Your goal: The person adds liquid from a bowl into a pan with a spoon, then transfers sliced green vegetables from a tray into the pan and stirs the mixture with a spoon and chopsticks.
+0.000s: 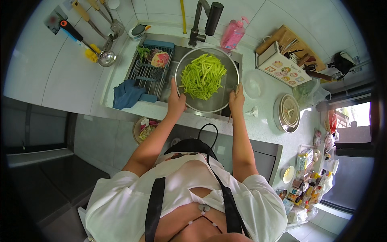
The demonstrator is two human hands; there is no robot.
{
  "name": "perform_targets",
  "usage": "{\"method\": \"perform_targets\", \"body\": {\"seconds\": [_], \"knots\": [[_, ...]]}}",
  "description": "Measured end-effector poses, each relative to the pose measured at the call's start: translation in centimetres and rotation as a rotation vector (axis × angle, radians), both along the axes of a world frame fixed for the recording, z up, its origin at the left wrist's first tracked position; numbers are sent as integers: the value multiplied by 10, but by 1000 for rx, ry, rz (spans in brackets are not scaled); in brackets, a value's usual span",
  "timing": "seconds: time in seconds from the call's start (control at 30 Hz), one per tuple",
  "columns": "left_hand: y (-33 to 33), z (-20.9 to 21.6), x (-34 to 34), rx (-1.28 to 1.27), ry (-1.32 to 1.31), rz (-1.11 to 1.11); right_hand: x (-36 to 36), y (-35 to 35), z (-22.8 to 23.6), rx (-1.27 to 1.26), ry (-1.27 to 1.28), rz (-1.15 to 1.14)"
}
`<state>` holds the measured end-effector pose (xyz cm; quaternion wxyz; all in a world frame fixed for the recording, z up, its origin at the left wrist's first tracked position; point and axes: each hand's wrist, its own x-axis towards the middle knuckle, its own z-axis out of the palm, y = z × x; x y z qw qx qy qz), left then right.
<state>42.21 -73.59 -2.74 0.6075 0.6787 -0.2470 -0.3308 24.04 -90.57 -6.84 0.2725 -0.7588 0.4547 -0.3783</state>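
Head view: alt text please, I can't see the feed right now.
Two bare hands, left and right, grip opposite sides of a round metal bowl of green vegetable strips over a sink. A blue cloth lies left, by a rack; a pink pump bottle stands behind, right of the faucet.

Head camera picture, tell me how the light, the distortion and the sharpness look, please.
Head view: daylight washes out part of the window at right; head view: the wall tiles' seams bow and the rim fades to black; head view: the green strips in the metal bowl look clear enough to tell apart.
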Motion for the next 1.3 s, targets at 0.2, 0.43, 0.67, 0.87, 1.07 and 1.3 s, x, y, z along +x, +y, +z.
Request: {"method": "perform_targets", "body": {"seconds": [0.2, 0.43, 0.67, 0.87, 1.07, 1.3], "knots": [[-6, -13, 14, 130, -30, 0, 5, 12, 11, 136, 219, -8], [-3, -13, -4, 13, -63, 10, -3, 8, 13, 59, 25, -19], [-3, 1, -7, -28, -131, 18, -6, 9, 11, -25, -2, -13], [-10, 3, -3, 89, -87, -4, -8, 3, 13, 10, 123, 7], [-18, -7, 3, 272, -160, -57, -11, 0, 5, 116, 140, 1], [-10, -9, -18, -84, -412, 55, -21, 5, 7, 77, -108, -10]]}}
